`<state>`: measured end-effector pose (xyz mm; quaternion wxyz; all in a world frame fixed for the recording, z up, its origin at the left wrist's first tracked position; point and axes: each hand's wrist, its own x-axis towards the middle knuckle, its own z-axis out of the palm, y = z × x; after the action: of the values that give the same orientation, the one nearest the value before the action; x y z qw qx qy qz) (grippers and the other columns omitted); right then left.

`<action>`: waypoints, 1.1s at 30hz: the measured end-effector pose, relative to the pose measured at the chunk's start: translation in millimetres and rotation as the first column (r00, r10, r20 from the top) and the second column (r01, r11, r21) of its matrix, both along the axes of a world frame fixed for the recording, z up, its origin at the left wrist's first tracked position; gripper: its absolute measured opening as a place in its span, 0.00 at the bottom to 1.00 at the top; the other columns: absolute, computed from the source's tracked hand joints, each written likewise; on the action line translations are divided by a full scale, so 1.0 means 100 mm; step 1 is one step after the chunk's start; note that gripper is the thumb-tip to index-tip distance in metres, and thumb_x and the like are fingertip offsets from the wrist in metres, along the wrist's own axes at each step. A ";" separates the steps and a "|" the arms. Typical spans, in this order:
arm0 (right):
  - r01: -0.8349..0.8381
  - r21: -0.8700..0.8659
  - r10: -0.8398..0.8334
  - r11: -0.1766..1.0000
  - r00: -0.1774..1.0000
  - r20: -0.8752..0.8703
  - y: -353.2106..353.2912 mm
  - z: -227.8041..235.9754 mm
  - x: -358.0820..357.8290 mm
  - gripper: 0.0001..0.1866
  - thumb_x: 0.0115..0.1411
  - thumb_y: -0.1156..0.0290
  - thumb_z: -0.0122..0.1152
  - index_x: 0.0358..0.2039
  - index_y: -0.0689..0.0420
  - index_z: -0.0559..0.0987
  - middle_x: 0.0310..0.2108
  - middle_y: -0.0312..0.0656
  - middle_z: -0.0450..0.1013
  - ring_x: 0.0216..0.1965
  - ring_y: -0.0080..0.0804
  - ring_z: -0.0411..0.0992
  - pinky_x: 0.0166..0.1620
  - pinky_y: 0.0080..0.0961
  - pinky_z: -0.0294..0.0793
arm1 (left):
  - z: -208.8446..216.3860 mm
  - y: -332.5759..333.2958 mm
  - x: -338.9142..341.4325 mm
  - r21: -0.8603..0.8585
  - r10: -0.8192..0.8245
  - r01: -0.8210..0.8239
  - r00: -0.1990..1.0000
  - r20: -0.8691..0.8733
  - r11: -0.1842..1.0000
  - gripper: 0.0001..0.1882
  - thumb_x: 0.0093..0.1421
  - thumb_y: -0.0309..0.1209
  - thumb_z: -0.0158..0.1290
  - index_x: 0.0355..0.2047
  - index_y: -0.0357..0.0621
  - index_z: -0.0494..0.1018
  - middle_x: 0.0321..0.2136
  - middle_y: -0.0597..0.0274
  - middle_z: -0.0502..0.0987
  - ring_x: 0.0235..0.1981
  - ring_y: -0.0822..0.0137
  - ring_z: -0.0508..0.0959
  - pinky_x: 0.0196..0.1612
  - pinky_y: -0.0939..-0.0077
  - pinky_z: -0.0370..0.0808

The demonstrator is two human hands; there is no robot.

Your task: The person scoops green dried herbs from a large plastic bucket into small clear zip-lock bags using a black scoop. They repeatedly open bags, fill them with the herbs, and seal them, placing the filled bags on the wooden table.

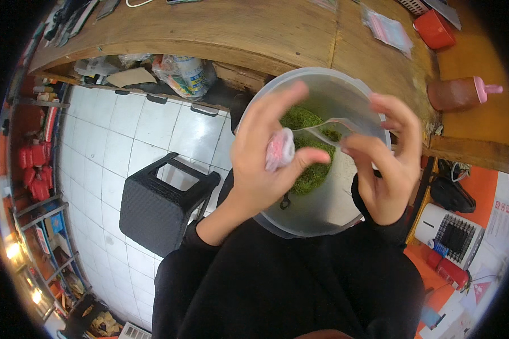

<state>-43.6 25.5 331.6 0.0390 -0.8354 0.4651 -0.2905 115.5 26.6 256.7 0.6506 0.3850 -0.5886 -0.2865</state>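
Both my hands are above a large translucent plastic bucket (345,209), which holds green, moss-like stuff (305,178). Lodged in my left hand (249,150), between thumb and fingers, is a small pink-and-white roll (280,150) of what looks like clear plastic; its exact kind is unclear. The index finger and thumb of that hand stretch outward, partly blurred. A thin clear plastic strip (328,124) spans the gap between my hands, looping over the green stuff. My right hand (390,161) pinches this strip between thumb and fingertips, its other fingers bent.
Beyond the bucket stands a wooden workbench (232,28) with plastic packets (387,31) and a brown bottle with a pink cap (458,93). A black stool (155,203) is on the white tiled floor to the left. Bagged items (181,73) fill the shelf below the bench.
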 end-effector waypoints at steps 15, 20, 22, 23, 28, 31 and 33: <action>-0.295 0.458 -0.198 0.839 0.618 0.761 -0.12 -0.44 -0.08 0.16 0.47 0.82 0.63 0.33 0.59 0.65 0.26 0.37 0.73 0.29 0.20 0.72 0.32 0.13 0.66 | 0.08 0.02 0.00 0.221 -0.010 -0.021 0.991 0.136 0.975 0.05 0.46 0.19 0.57 0.24 0.37 0.72 0.22 0.58 0.73 0.24 0.65 0.75 0.28 0.77 0.70; -0.336 0.531 -0.176 0.778 0.695 0.697 -0.11 -0.45 -0.12 0.15 0.47 0.79 0.63 0.33 0.57 0.67 0.26 0.35 0.74 0.24 0.15 0.68 0.25 0.10 0.62 | 0.09 0.02 0.02 0.279 -0.200 0.175 0.978 0.062 0.944 0.05 0.46 0.22 0.58 0.24 0.37 0.74 0.22 0.58 0.73 0.23 0.67 0.74 0.27 0.78 0.69; -0.323 0.551 -0.151 0.770 0.746 0.648 -0.13 -0.45 -0.15 0.14 0.47 0.79 0.63 0.32 0.56 0.67 0.26 0.34 0.74 0.22 0.13 0.67 0.23 0.09 0.60 | 0.09 0.02 0.03 0.304 -0.236 0.205 0.969 0.069 0.930 0.05 0.46 0.23 0.58 0.25 0.37 0.75 0.21 0.58 0.73 0.23 0.67 0.74 0.27 0.79 0.69; -0.317 0.559 -0.136 0.766 0.770 0.623 -0.15 -0.43 -0.16 0.14 0.47 0.78 0.63 0.32 0.56 0.67 0.26 0.34 0.74 0.22 0.13 0.66 0.21 0.09 0.60 | 0.09 0.03 0.03 0.316 -0.252 0.217 0.965 0.075 0.924 0.05 0.46 0.23 0.58 0.25 0.37 0.75 0.21 0.59 0.73 0.23 0.67 0.74 0.27 0.79 0.69; -0.107 0.386 -0.073 0.916 0.902 0.425 -0.40 -0.10 -0.21 0.06 0.48 0.81 0.59 0.28 0.61 0.73 0.25 0.38 0.74 0.25 0.20 0.73 0.27 0.15 0.71 | 0.05 -0.02 -0.02 0.288 -0.118 0.097 0.991 0.056 0.953 0.15 0.48 0.23 0.56 0.37 0.37 0.69 0.24 0.59 0.73 0.25 0.69 0.73 0.31 0.80 0.69; 0.077 -0.071 -0.042 0.994 0.916 0.398 -0.70 0.11 -0.23 0.14 0.48 0.75 0.62 0.36 0.61 0.74 0.38 0.49 0.72 0.40 0.35 0.72 0.41 0.24 0.73 | 0.05 0.00 -0.06 0.345 -0.024 0.078 0.987 -0.159 0.935 0.19 0.52 0.23 0.53 0.42 0.36 0.60 0.26 0.58 0.73 0.28 0.68 0.73 0.36 0.78 0.69; -0.031 -0.097 0.043 0.995 0.991 0.126 -0.64 0.11 -0.12 0.19 0.47 0.69 0.64 0.41 0.59 0.73 0.44 0.51 0.69 0.46 0.40 0.69 0.46 0.29 0.69 | -0.02 0.05 0.02 0.362 -0.173 0.388 0.846 -0.504 0.848 0.18 0.54 0.23 0.51 0.42 0.36 0.55 0.27 0.58 0.73 0.31 0.66 0.73 0.40 0.75 0.69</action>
<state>-56.0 -38.2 342.6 0.0343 -0.8244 0.4317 -0.3644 117.7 31.9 254.8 0.6115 0.3543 -0.3891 -0.5909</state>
